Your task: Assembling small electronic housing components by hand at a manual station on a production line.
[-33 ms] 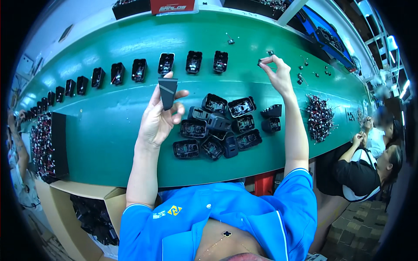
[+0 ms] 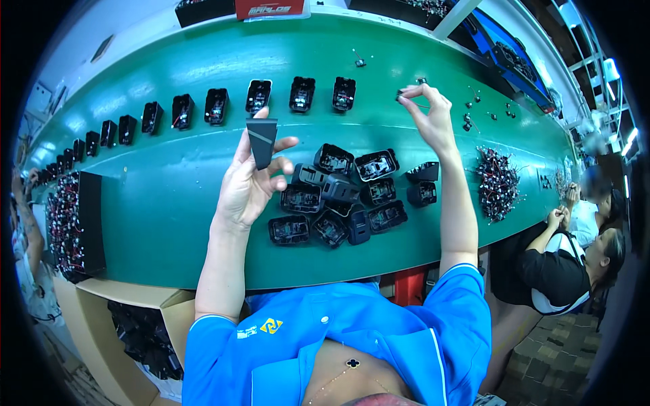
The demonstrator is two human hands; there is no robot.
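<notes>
Both hands unchanged: left hand point(image 2: 247, 186) fingers grip black housing point(image 2: 261, 141); right hand point(image 2: 428, 118) fingers pinch small part point(image 2: 402, 97).

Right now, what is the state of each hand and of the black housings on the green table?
left hand: raised, gripping a dark wedge-shaped housing
right hand: raised, pinching a small part
housing pile: loose heap, open sides up
housing row: lined up, apart

Long green workbench point(image 2: 169, 223) (bright overhead lights)
</notes>
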